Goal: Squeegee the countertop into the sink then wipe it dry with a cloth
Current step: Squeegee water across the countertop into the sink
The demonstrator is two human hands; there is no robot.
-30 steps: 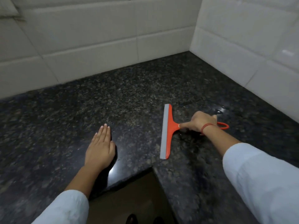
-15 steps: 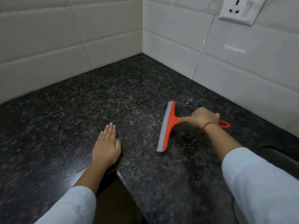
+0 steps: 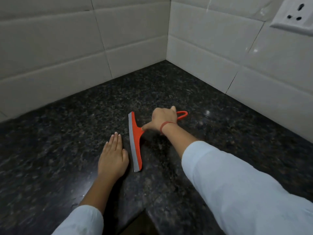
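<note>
An orange squeegee (image 3: 135,141) with a grey rubber blade lies blade-down on the dark speckled granite countertop (image 3: 67,141). My right hand (image 3: 163,120) is shut on its handle, index finger stretched along the neck; the handle's loop end sticks out past my thumb. My left hand (image 3: 113,156) lies flat on the counter, fingers together, just left of the blade and a little apart from it. No sink and no cloth are in view.
White tiled walls (image 3: 76,48) meet in a corner behind the counter. A white wall socket (image 3: 294,16) sits at the top right. The counter's inner front edge (image 3: 144,211) notches in near my body. Small wet glints show right of the squeegee.
The squeegee has slid left across the counter until its blade stands close beside my left hand. The view has swung, bringing the wall corner toward the centre.
</note>
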